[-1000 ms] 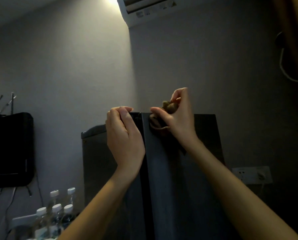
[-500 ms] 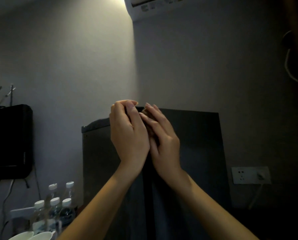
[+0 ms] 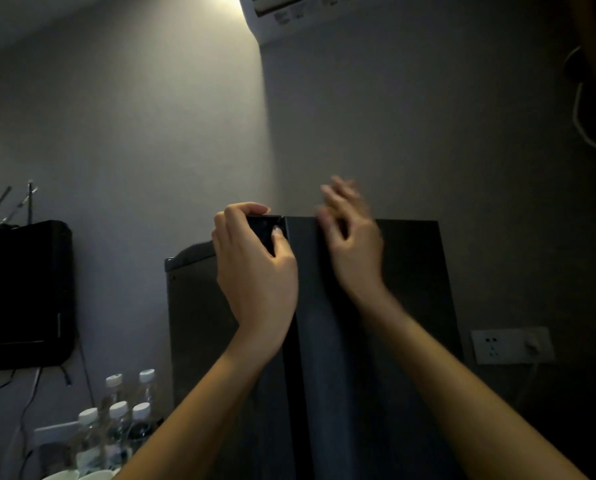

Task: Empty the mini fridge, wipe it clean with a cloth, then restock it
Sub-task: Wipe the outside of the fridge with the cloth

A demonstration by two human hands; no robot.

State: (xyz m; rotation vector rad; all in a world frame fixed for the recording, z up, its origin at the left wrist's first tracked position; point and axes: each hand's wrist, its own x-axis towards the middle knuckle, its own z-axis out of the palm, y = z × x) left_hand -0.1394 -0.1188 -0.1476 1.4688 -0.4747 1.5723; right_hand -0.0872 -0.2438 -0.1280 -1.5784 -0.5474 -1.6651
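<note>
The mini fridge (image 3: 393, 306) is a tall, dark box with flat, smooth sides and a straight top edge. The left hand (image 3: 255, 271) grips its top corner, with the fingers curled over the top and the thumb on the front. The right hand (image 3: 352, 251) is blurry, its fingers spread wide and holding nothing, right at the fridge's top edge.
</note>
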